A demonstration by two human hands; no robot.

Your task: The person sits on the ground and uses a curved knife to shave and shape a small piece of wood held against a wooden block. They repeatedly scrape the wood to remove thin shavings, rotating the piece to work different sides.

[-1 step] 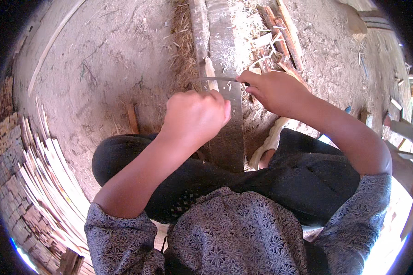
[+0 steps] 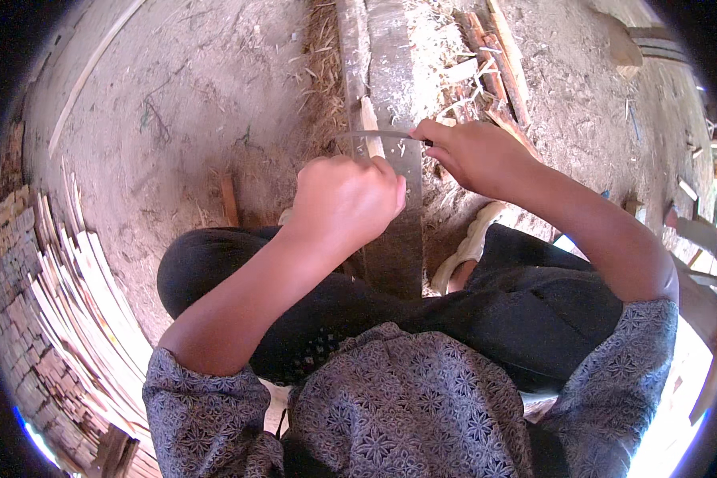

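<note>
My left hand (image 2: 344,197) is wrapped in a fist round a pale wooden stick (image 2: 370,117), whose far end sticks out past my knuckles over a plank. My right hand (image 2: 479,159) grips the dark handle of a knife. Its thin, slightly curved blade (image 2: 398,135) lies crosswise over the stick, just beyond my left fist, and points left. Whether the edge is cutting into the wood cannot be made out. The lower part of the stick is hidden by my left hand.
The long dark plank (image 2: 398,239) runs away from me between my legs. Wood shavings (image 2: 323,72) lie along it. Reddish wood pieces (image 2: 490,68) rest to its right. Stacked pale strips (image 2: 95,303) lie at the left, and a short brown piece (image 2: 229,201) is near my left knee.
Both hands keep their grips. My left fist and the stick appear slightly farther right in the picture, while the blade still crosses the stick.
</note>
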